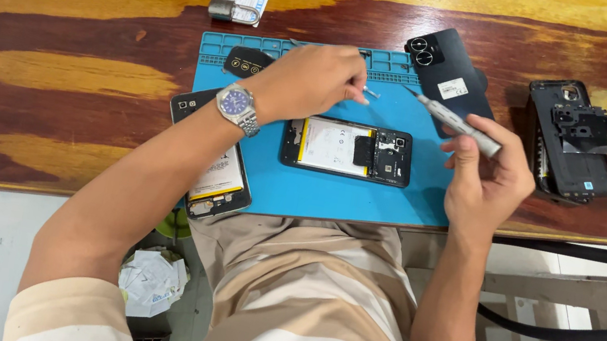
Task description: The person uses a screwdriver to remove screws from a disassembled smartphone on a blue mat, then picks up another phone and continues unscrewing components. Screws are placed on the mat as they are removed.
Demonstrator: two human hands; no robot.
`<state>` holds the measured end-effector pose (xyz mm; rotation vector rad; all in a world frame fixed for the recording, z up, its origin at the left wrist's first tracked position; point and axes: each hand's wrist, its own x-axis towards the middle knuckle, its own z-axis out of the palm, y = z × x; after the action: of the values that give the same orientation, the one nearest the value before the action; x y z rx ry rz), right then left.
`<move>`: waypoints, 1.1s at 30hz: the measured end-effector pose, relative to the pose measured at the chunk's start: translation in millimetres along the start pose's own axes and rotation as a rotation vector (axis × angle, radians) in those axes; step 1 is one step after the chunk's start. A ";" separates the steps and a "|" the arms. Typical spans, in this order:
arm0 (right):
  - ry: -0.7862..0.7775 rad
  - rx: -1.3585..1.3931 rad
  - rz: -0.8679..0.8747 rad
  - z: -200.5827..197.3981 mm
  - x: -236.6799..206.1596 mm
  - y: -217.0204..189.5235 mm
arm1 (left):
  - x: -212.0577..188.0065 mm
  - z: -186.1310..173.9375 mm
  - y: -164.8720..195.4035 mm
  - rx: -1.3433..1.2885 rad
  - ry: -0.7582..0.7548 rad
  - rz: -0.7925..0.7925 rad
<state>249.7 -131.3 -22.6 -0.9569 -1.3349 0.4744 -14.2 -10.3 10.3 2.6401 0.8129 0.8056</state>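
Two hands work over an opened phone (347,149) on the blue mat (317,189). The left hand (309,82), at the phone's 11 o'clock, pinches a small screw (370,92). The right hand (485,179), at 3 o'clock, has fingers clamped on a screwdriver (457,122).

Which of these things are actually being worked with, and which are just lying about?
In use:
- opened black phone on the blue mat
- grey screwdriver in right hand
- small silver part at left hand

Lying about:
- black back cover
- second opened phone
- black phone frame
- padlock
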 end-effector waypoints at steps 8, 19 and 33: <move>-0.063 -0.107 0.016 2.8 1.6 -9.5 | 3.7 8.7 2.5 -0.290 0.060 -0.042; -0.168 -0.156 -0.012 6.0 2.2 -12.0 | 4.2 6.9 6.6 -0.393 -0.007 -0.131; -0.188 -0.166 0.008 6.7 2.8 -12.3 | 5.1 7.4 9.9 -0.393 -0.014 -0.126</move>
<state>241.2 -133.8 -11.4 -1.0744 -1.5595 0.4740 -2.1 -16.0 10.5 2.2255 0.7235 0.8170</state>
